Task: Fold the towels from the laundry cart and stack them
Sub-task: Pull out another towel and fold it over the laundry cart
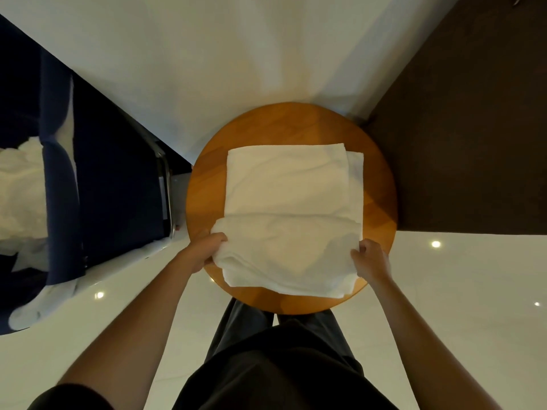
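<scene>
A: Head view only. What did you see?
B: The left hand [211,250] gripped the towel [284,255] at its left end, fingers curled into the fabric. The right hand [370,258] held the right end, fingers curled on it. Both occupied.
A: Where was the towel?
B: Folded, on the near side of the table [381,199]. Its far edge lapped the stack [281,182] and its near edge sat close to the table's rim.
A: Risks?
B: First, a drop. The table was small and round, and the stack took most of it. If either grip let go early, I'd guess the towel slid off the near rim onto the floor [444,291].
A: And the stack?
B: Off square. A lower layer stuck out on the right. Line the next one up on the top layer and the offset grows, so the pile could lean.
A: The fold itself?
B: Layers fanned out at the near left corner. Lifted by the ends only, the middle could sag and the fold open.
A: Cart?
B: The cart [118,173] stood left of the table, with more white cloth [20,187] in it. More to pile on, so a crooked base would matter.
</scene>
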A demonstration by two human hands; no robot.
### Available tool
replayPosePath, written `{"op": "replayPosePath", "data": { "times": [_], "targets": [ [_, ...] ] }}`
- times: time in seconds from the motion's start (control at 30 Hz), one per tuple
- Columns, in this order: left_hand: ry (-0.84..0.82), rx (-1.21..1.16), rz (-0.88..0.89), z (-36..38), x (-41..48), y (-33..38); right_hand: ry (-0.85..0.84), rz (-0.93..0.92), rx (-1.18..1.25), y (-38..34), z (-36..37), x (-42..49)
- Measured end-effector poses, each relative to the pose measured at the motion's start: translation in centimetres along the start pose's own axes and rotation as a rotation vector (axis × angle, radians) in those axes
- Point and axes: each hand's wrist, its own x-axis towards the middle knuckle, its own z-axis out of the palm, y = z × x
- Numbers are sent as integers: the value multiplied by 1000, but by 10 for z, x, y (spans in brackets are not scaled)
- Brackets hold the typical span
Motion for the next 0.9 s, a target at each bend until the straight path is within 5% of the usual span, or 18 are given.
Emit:
{"op": "replayPosePath", "data": {
  "times": [0.1,0.2,0.37,0.63,0.7,0.83,0.9],
  "targets": [
    [-3,-12,5,3,-1,5,24,14,19,-2,1,-4],
    [35,25,40,6,1,5,1,-182,-133,-8,13,-18],
    [90,-62,170,16,-1,12,-279,-447,-383,-20,63,-52],
    [-136,-389,105,19,-12,39,80,-454,-487,-27,111,-55],
    [-154,-211,192,17,-13,40,101,-473,-471,-30,107,-54],
    [65,735,553,15,2,28,56,-485,-355,-31,83,-43],
    [181,815,698,15,7,28,50,-524,-331,-36,61,-37]
  ]
}}
